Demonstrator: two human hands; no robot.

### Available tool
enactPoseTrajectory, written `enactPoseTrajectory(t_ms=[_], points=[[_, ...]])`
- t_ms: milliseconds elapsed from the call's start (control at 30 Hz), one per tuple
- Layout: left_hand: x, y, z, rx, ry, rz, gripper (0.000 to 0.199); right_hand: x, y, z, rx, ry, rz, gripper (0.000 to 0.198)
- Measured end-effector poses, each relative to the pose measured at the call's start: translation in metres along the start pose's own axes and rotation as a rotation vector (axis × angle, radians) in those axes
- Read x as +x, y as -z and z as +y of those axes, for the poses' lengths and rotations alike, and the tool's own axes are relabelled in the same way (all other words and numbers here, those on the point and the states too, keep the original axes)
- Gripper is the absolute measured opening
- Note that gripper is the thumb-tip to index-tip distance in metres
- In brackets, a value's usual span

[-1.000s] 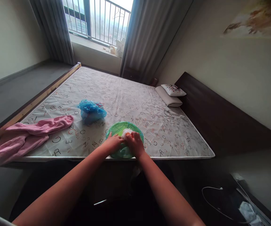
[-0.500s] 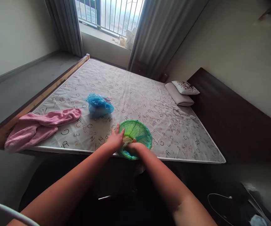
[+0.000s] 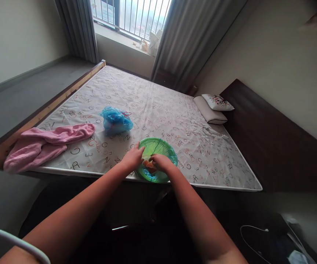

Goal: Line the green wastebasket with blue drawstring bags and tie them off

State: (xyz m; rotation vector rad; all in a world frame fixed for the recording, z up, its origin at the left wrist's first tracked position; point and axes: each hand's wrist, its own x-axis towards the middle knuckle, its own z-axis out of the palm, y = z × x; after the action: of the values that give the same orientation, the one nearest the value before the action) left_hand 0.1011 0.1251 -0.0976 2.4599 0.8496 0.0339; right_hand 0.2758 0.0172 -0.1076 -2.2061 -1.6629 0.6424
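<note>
A round green basket (image 3: 162,145), lined with thin green and blue plastic, stands near the front edge of the mattress. At its left rim is my left hand (image 3: 133,157), fingers closed over the edge. My right hand (image 3: 160,161) reaches inside, its fingers pinched on a small orange-brown piece (image 3: 149,166) whose kind I cannot make out. Part of the basket's bottom is hidden behind the right hand. Beyond the basket, to the left, lies a crumpled blue plastic bag (image 3: 116,120) with a bit of red on it.
The mattress (image 3: 158,106) is printed with letters and set in a wooden frame. A pink cloth (image 3: 48,143) lies at its left front corner. Pillows (image 3: 212,110) rest by the dark headboard (image 3: 268,139). A white cable (image 3: 15,240) crosses the lower left.
My left hand's spread fingers have closed in at the basket's rim. My right hand has risen slightly inside the basket, and the orange-brown piece shows more clearly.
</note>
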Motion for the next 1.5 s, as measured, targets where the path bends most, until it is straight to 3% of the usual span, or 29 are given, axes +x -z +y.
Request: enactPoseTrajectory(t_ms=[67,167,233,267,333,433,567,700,900,1100,1233,1500], points=[[0.001,-0.004,-0.001,-0.048,-0.012,0.058,0.066,-0.016,0.014,0.014,0.049,-0.004,0.128,0.027],[0.004,-0.011,-0.008,-0.227,0.003,0.205,0.064,-0.038,0.028,0.036,0.131,-0.086,0.583,0.039],[0.007,-0.013,-0.015,-0.401,0.09,0.33,0.062,-0.045,0.028,0.051,0.175,-0.212,0.839,0.037],[0.008,-0.014,-0.02,-0.51,0.179,0.37,0.059,-0.046,0.026,0.058,0.213,-0.295,0.893,0.036],[0.008,-0.015,-0.028,-0.729,0.411,0.364,0.053,-0.043,0.019,0.072,0.344,-0.475,0.825,0.041],[0.001,-0.018,-0.035,-0.912,0.675,0.223,0.046,-0.032,0.009,0.088,0.571,-0.631,0.62,0.055],[-0.011,-0.023,-0.034,-0.986,0.725,0.014,0.037,-0.025,0.008,0.095,0.624,-0.609,0.507,0.046],[-0.013,-0.024,-0.026,-1.041,0.698,-0.117,0.044,-0.026,0.019,0.087,0.587,-0.541,0.353,0.04],[0.004,-0.024,-0.028,-1.032,0.7,0.014,0.039,-0.03,0.034,0.077,0.606,-0.499,0.484,0.038],[0.019,-0.008,-0.039,-1.051,0.733,0.378,0.026,-0.035,0.037,0.073,0.69,-0.421,0.619,0.029],[0.019,0.001,-0.041,-1.042,0.634,0.547,0.023,-0.033,0.033,0.068,0.665,-0.408,0.651,0.028],[0.018,0.013,-0.053,-0.914,0.444,0.576,0.034,-0.031,0.033,0.062,0.605,-0.403,0.735,0.023]])
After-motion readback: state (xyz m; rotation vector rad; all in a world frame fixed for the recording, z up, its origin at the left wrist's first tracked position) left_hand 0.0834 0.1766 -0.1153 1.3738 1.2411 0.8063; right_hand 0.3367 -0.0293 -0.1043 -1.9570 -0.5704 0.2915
